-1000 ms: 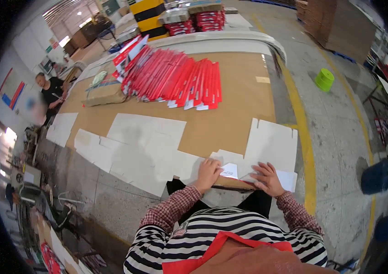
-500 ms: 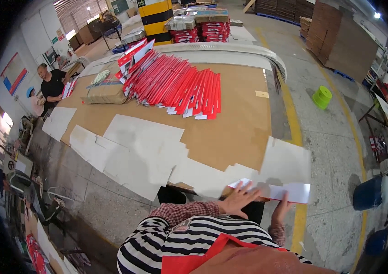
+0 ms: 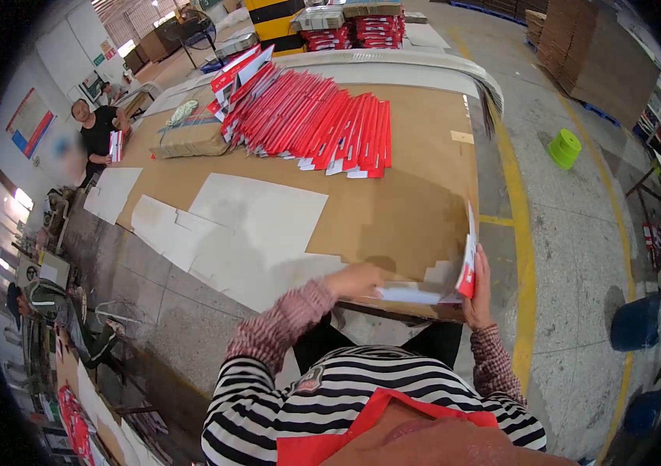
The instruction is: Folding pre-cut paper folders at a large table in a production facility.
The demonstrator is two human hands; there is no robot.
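A red-and-white folded card (image 3: 465, 260) stands upright at the table's near right corner. My right hand (image 3: 479, 295) grips its outer side, fingers along its edge. A flat white strip (image 3: 412, 296) lies along the near table edge, meeting the upright part at its right end; whether the two are one piece I cannot tell. At the strip's left end is my left hand (image 3: 357, 280), its fingers blurred and partly hidden. Farther off on the table, a long row of red-and-white folded cards (image 3: 307, 116) leans in overlapping layers.
White sheets (image 3: 260, 213) partly cover the brown tabletop (image 3: 416, 198). A brown wrapped bundle (image 3: 190, 141) sits left of the row. A co-worker (image 3: 99, 132) holds cards at the far left corner. On the floor to the right are a green stool (image 3: 564, 149) and a blue bin (image 3: 635, 325).
The card's right part has gone from lying flat to standing upright, with my right hand beside it. My left hand has moved left and forward, off the middle. The view has shifted slightly.
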